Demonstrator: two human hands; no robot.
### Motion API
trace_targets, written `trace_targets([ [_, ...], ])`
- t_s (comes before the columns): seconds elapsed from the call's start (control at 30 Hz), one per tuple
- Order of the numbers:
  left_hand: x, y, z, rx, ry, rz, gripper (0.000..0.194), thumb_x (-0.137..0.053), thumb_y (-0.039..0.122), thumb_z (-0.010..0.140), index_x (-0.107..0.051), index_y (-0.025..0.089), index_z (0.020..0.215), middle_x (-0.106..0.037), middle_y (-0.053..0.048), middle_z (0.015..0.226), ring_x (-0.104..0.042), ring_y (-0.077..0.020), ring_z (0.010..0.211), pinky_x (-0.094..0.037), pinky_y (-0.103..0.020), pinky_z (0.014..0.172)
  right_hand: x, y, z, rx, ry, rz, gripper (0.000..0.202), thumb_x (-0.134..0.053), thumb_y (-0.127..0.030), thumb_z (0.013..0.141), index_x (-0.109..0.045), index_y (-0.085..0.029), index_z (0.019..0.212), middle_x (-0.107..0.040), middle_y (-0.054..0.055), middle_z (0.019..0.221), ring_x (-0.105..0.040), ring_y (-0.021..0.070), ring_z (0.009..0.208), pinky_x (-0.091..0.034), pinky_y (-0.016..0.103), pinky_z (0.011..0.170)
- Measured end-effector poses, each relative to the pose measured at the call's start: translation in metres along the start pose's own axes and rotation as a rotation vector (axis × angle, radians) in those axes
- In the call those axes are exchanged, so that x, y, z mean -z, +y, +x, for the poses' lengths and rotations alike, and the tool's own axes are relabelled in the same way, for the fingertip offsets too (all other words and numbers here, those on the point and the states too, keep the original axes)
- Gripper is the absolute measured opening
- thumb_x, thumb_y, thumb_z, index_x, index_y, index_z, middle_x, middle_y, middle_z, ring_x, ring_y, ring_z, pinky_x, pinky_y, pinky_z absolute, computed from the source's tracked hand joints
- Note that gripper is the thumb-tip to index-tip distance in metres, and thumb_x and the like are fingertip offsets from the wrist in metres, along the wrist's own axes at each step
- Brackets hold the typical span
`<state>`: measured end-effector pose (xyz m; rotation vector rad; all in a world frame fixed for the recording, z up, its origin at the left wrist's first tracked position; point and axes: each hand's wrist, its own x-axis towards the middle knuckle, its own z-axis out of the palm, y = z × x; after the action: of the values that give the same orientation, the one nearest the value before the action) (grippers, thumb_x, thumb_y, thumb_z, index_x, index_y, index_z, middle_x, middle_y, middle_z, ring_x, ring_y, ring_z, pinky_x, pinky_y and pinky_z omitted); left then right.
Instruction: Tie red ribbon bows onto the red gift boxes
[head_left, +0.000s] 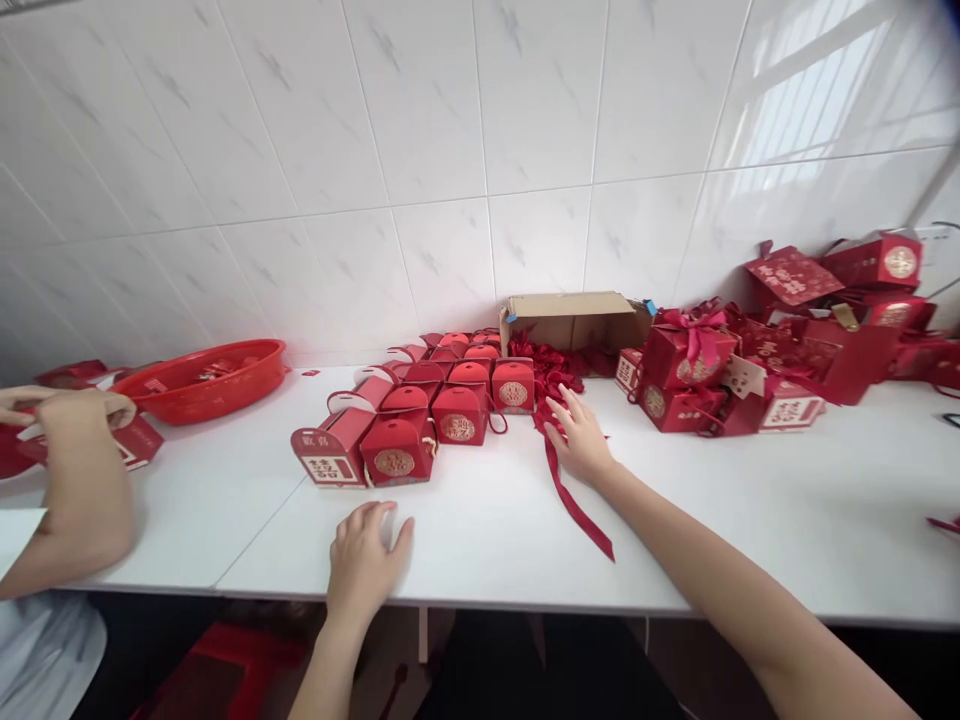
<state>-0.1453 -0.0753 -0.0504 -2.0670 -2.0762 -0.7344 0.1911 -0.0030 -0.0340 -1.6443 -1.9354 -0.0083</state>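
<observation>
My left hand (366,556) rests near the table's front edge, thumb apart from loosely curved fingers, holding nothing. Just beyond it stand rows of small red gift boxes (397,445) with gold emblems, rounded top flaps and cord handles. Farther right, my right hand (579,440) reaches over a heap of dark red ribbons (566,368) with its fingers spread. One loose ribbon (574,505) trails from the heap toward the front edge, beside that hand. Whether the fingertips touch the ribbons, I cannot tell.
A cardboard box (574,325) lies open behind the ribbons. Stacked gift boxes with bows (690,365) fill the right side. At left are a red plastic basin (210,385) and another person's arm (86,500), with that person's hands at a red box. The tiled wall (435,150) bounds the table (487,540).
</observation>
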Motion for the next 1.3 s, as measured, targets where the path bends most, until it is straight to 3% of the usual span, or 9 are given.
trace_targets([
  [0.17, 0.003, 0.004, 0.001, 0.001, -0.020, -0.039, 0.038, -0.045, 0.044, 0.083, -0.063, 0.018, 0.105, -0.060, -0.015, 0.115, -0.050, -0.0359, 0.109, -0.042, -0.049, 0.090, 0.034, -0.022, -0.084, 0.056, -0.104, 0.036, 0.053, -0.028, -0.040, 0.097, -0.030, -0.019, 0.146, -0.016, 0.010, 0.157, -0.016, 0.0239, 0.144, -0.027, 0.044, 0.113],
  [0.27, 0.003, 0.006, 0.001, -0.005, -0.023, -0.064, 0.038, -0.045, 0.046, 0.083, -0.064, 0.019, 0.101, -0.061, -0.015, 0.114, -0.051, -0.0372, 0.109, -0.041, -0.050, 0.089, 0.059, -0.029, -0.141, 0.094, -0.295, 0.095, 0.057, -0.021, -0.044, 0.098, -0.013, -0.024, 0.150, -0.010, 0.005, 0.158, -0.008, 0.0216, 0.145, -0.020, 0.047, 0.116],
  [0.4, 0.006, 0.008, 0.002, -0.037, -0.025, -0.109, 0.036, -0.045, 0.046, 0.082, -0.064, 0.019, 0.097, -0.063, -0.015, 0.113, -0.052, -0.0352, 0.109, -0.041, -0.048, 0.091, 0.076, -0.030, -0.178, 0.059, -0.500, 0.053, 0.060, -0.015, -0.050, 0.097, -0.015, -0.021, 0.150, -0.016, 0.004, 0.156, -0.011, 0.0219, 0.145, -0.011, 0.049, 0.117],
  [0.6, 0.002, 0.007, -0.018, -0.091, -0.017, -0.241, 0.031, -0.042, 0.041, 0.084, -0.062, 0.021, 0.097, -0.068, -0.008, 0.106, -0.063, -0.0248, 0.100, -0.052, -0.035, 0.081, 0.066, -0.014, -0.138, 0.028, -0.559, -0.019, 0.062, -0.014, -0.050, 0.097, -0.020, -0.017, 0.149, -0.017, 0.006, 0.155, -0.008, 0.0257, 0.145, -0.008, 0.054, 0.116],
  [0.73, -0.003, 0.022, -0.024, -0.298, -0.062, -0.325, 0.026, -0.046, 0.037, 0.084, -0.065, 0.025, 0.097, -0.069, -0.004, 0.103, -0.064, -0.0232, 0.101, -0.053, -0.033, 0.084, 0.047, -0.009, -0.091, 0.091, -0.568, -0.038, 0.061, -0.020, -0.048, 0.096, -0.021, -0.017, 0.149, -0.015, 0.009, 0.156, -0.009, 0.0277, 0.145, -0.007, 0.057, 0.115],
  [0.9, -0.009, 0.079, 0.017, -0.575, -0.268, -0.282, 0.037, -0.051, 0.023, 0.080, -0.058, 0.027, 0.117, -0.064, -0.004, 0.118, -0.063, -0.0219, 0.104, -0.054, -0.032, 0.086, 0.024, -0.014, -0.042, 0.327, -0.519, 0.075, 0.059, -0.031, -0.043, 0.095, -0.037, -0.009, 0.142, -0.033, 0.017, 0.149, -0.027, 0.0283, 0.140, -0.019, 0.049, 0.115],
  [1.07, -0.053, 0.132, 0.078, -0.709, -0.208, -0.309, 0.048, -0.045, 0.020, 0.083, -0.045, 0.016, 0.131, -0.054, -0.013, 0.133, -0.049, -0.0260, 0.125, -0.045, -0.042, 0.102, 0.019, -0.004, -0.018, 0.360, -0.457, 0.184, 0.049, -0.028, -0.034, 0.095, -0.039, -0.022, 0.142, -0.043, 0.006, 0.146, -0.036, 0.0186, 0.137, -0.021, 0.029, 0.116],
  [1.2, -0.086, 0.141, 0.096, -0.826, -0.367, -0.301, 0.049, -0.044, 0.016, 0.084, -0.046, 0.019, 0.132, -0.054, -0.010, 0.135, -0.049, -0.0251, 0.126, -0.047, -0.040, 0.102, 0.000, 0.015, -0.016, 0.358, -0.425, 0.336, 0.050, -0.039, -0.030, 0.091, -0.040, -0.022, 0.141, -0.051, 0.007, 0.140, -0.042, 0.0191, 0.133, -0.028, 0.034, 0.116],
  [1.3, -0.096, 0.133, 0.094, -0.860, -0.339, -0.277, 0.067, -0.046, 0.017, 0.085, -0.024, 0.024, 0.147, -0.050, -0.008, 0.140, -0.050, -0.0255, 0.127, -0.049, -0.039, 0.100, -0.031, 0.025, -0.017, 0.407, -0.304, 0.328, 0.050, -0.046, -0.029, 0.090, -0.043, -0.016, 0.137, -0.055, 0.009, 0.135, -0.049, 0.0200, 0.127, -0.038, 0.033, 0.110],
])
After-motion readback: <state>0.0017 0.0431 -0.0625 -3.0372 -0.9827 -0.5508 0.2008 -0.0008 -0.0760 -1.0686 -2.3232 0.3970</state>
